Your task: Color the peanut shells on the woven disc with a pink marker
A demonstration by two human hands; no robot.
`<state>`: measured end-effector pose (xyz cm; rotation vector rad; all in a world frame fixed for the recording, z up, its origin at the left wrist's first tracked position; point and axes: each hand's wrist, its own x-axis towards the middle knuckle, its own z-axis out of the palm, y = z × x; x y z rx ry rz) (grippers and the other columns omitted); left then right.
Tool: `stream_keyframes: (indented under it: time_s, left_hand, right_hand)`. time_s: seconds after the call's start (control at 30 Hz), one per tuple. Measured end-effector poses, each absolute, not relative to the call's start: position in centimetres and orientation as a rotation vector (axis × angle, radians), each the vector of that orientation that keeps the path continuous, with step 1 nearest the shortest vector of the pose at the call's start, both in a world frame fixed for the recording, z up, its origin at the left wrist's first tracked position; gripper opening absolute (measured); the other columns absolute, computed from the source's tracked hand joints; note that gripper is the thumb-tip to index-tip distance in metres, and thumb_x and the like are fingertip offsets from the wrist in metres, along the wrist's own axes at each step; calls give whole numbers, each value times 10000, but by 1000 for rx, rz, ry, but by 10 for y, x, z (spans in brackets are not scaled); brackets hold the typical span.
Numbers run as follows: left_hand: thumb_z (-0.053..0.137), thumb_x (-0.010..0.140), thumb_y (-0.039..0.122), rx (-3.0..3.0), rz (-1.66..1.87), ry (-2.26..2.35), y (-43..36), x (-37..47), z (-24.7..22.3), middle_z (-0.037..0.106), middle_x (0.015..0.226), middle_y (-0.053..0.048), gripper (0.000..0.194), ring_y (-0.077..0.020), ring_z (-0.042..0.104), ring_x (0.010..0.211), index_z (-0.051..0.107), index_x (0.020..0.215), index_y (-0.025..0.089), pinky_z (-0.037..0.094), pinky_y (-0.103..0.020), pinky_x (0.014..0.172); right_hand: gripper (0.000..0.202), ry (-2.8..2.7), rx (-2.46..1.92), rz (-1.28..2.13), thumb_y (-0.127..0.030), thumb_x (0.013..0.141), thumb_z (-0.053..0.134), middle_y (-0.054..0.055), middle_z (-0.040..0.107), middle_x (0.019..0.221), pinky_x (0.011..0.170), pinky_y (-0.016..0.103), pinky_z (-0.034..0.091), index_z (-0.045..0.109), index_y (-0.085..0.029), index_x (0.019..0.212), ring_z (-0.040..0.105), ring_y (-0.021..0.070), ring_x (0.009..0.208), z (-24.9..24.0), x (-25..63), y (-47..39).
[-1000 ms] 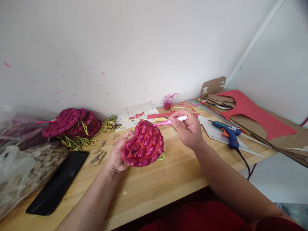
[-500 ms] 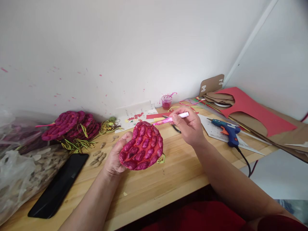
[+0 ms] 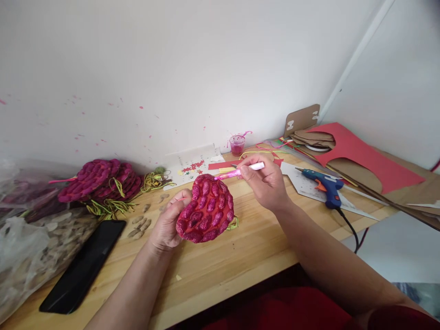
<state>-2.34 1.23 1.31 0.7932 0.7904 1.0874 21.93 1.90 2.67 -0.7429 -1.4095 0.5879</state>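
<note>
My left hand [image 3: 171, 220] grips the left edge of a round red disc [image 3: 207, 211] covered with magenta-painted peanuts, holding it tilted above the table. Yellow-green yarn [image 3: 233, 223] shows behind its right edge. Between the fingers of my right hand [image 3: 264, 181] is a paintbrush [image 3: 252, 166] with a white handle and a pink-stained front. Its tip meets the disc's upper edge, or lies just over it. A cup of pink paint [image 3: 237, 145] stands behind, near the wall.
Stacked magenta peanut discs [image 3: 103, 178], loose peanuts [image 3: 140, 224], a black phone [image 3: 84, 266] and a plastic bag of peanuts [image 3: 44, 247] lie left. Star cutouts [image 3: 193, 167] rest on paper at the back. Right are a blue glue gun [image 3: 323, 185] and red card [image 3: 364, 160].
My right hand has moved slightly left and down, bringing the brush tip to the disc's upper edge. The disc has shifted and turned a little to the right in my left hand.
</note>
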Motion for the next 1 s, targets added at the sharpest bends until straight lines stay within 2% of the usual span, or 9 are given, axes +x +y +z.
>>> stream_keyframes:
  time_s: [0.13,0.37,0.6,0.83,1.0]
  left_hand:
    - [979,531,348,781,1103,804,12,-23,13,519,576,58,494,-57,429,455,533,660,176,402,-165,457]
    - [967,571,322,798,1097,797,12,-23,13,516,553,55,466,-53,393,437,532,630,167,376,-164,432]
    - [949,602,333,773,1110,791,12,-23,11,505,579,52,449,-65,420,465,536,680,174,402,-172,464]
    - [920,628,315,800,1088,771,12,-23,13,485,580,61,473,-51,387,457,467,666,185,381,-160,453]
    - [938,607,316,787,1103,774,11,-21,14,483,575,62,473,-51,393,455,488,666,179,383,-158,448]
  right_hand:
    - [184,-1397,-775,551,-397,994,684,-18,625,762,628,295,408,655,-232,918,520,127,665,25,221,19]
    - [185,-1466,-779,512,-406,987,690,0,653,820,667,309,425,677,-226,950,545,139,712,24,218,17]
    - [148,-1469,-817,459,-373,990,686,-4,643,800,679,320,432,672,-239,929,551,149,720,22,221,19]
    - [195,-1449,-817,499,-418,989,682,6,664,807,681,322,446,677,-235,919,564,153,718,25,220,19]
    - [191,-1392,-784,567,-403,981,696,-7,644,773,645,304,429,654,-230,911,545,138,681,26,221,20]
